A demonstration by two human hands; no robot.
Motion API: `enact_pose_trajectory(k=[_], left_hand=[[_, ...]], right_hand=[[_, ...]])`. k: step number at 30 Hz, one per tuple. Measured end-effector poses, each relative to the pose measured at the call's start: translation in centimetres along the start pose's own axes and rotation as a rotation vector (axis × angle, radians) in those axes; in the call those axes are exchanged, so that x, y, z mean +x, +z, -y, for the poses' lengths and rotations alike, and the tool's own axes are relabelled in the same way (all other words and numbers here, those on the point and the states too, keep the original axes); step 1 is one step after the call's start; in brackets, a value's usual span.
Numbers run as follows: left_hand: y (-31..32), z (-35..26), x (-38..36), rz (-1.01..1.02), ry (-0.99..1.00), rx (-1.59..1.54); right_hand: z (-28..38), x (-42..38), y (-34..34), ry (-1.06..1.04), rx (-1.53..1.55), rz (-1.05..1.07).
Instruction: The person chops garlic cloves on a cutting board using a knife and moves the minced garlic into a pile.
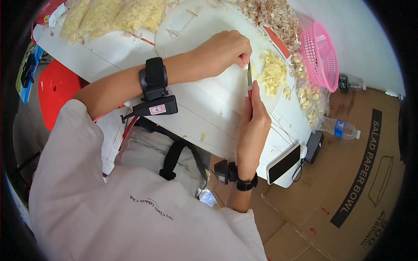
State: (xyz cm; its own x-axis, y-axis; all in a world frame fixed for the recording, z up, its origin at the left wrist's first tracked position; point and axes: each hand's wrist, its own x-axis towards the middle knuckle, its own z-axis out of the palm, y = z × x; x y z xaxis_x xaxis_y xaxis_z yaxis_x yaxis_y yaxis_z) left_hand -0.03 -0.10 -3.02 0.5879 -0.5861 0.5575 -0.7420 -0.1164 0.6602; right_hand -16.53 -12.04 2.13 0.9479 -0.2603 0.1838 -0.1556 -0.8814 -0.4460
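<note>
My left hand (pixel 227 48) is closed in a pinch over the round white board (pixel 209 93), with a small pale garlic clove (pixel 245 67) mostly hidden at its fingertips. A small knife (pixel 249 79) is gripped in my right hand (pixel 256 108), its blade pointing up toward the left fingertips and touching or nearly touching the clove. Just right of the blade lies a pile of cut, pale yellow garlic (pixel 273 73) on the board. Peeled whole garlic cloves (pixel 310 99) sit in a clear plastic bag beyond the board's right edge.
Filled bags of cut garlic (pixel 115 19) lie at the upper left. Garlic skins (pixel 272 19) are heaped at the top, near a pink basket (pixel 320 56). A phone (pixel 284 164) rests at the table's right corner, near a water bottle (pixel 339 128) and a cardboard box (pixel 348 174).
</note>
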Motion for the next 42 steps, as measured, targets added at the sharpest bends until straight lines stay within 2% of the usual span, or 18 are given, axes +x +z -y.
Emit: enact_pose_trajectory(k=[2,4,7,11,14,19,38,42], left_hand=[[0.0,0.1,0.1,-0.034,0.026,0.019],[0.0,0.1,0.1,0.023,-0.049,-0.056],[-0.2,-0.2,0.2,0.034,-0.082,-0.061],[0.0,-0.3,0.1,0.000,-0.052,-0.038],[0.1,0.0,0.0,-0.014,-0.022,-0.060],[-0.1,0.1,0.1,0.008,-0.034,-0.112],[0.3,0.5,0.0,-0.032,0.036,-0.077],[-0.1,-0.2,0.1,-0.007,-0.013,-0.030]], right_hand=[[-0.6,0.1,0.3,-0.018,0.018,0.004],[-1.0,-0.5,0.2,0.063,0.070,0.019],[-1.6,-1.7,-0.2,0.065,0.081,0.006],[-1.4,-2.4,-1.8,0.129,0.130,0.045],[-1.3,-2.9,-2.1,0.083,0.142,-0.027],[-0.2,-3.1,-3.0,0.142,0.122,0.033],[-0.5,-0.6,-0.9,0.049,0.131,0.021],[-0.6,-0.3,0.3,0.027,0.085,0.006]])
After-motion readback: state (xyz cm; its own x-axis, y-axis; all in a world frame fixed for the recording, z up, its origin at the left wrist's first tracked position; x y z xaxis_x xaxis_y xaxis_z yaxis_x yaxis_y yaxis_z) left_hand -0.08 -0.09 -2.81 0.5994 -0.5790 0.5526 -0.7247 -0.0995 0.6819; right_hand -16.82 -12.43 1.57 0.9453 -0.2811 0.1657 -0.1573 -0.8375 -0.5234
